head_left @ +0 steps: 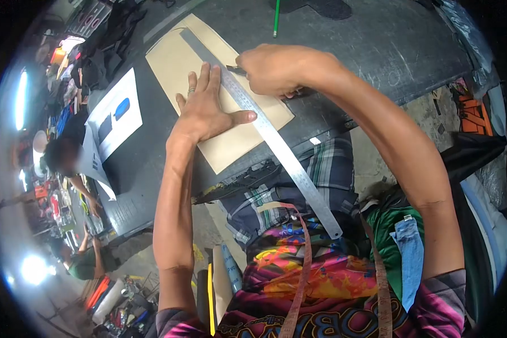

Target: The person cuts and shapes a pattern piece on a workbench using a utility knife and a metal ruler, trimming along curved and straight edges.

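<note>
A long steel ruler lies slantwise across a sheet of tan card and overhangs the table's near edge towards my lap. My left hand is spread flat, pressing on the card and the ruler, its thumb across the metal. Closed in a fist, my right hand grips a dark cutter knife, mostly hidden by the fingers. The visible end of the knife is at the ruler's right edge, over the card.
The dark table carries a green pencil at the back and printed sheets on the left. A tape measure hangs down my front. Two other people are at the left, one near the sheets.
</note>
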Motion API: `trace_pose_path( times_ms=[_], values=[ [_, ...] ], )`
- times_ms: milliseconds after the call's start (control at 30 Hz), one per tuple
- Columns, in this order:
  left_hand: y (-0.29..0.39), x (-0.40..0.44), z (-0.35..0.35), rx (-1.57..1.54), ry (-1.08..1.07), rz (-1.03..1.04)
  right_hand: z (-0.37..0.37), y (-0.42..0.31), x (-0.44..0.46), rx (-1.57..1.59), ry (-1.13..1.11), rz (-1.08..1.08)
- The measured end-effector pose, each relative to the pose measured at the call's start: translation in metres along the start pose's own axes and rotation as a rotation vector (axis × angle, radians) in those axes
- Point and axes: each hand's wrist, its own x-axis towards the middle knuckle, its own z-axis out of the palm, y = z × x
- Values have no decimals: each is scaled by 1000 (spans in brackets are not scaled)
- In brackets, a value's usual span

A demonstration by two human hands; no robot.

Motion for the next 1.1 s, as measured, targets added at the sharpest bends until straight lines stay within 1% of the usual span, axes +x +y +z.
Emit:
trace_pose_path(
  times_ms=[367,433,500,533,567,633,767,833,967,1033,1100],
  values=[
    [0,-2,1,-7,18,16,4,1,-2,5,56,-42],
    [1,-2,0,2,6,16,2,0,-5,78,22,-1],
    [5,-4,-1,3,-11,13,-4,0,-3,66,-26,-26],
    [7,-5,-2,14,-18,14,-6,-1,-8,25,23,-77],
    [8,-5,-3,25,-21,12,-8,-2,-8,66,52,-78],
    [5,-3,-2,71,-24,41,-13,-4,-6,5,-15,-65],
    [6,-2,-6,41,-61,86,-14,-5,-3,22,-15,-46],
    [7,-3,-5,37,-58,70,-13,-5,4,-19,-48,-12],
    [8,-3,-2,52,-58,52,-10,-3,12,-22,-36,-18],
    [9,-4,-3,32,-59,50,-10,-3,17,-64,-27,-61],
    [10,-4,-3,37,-58,49,-12,-2,18,-55,-38,-43]
  ],
)
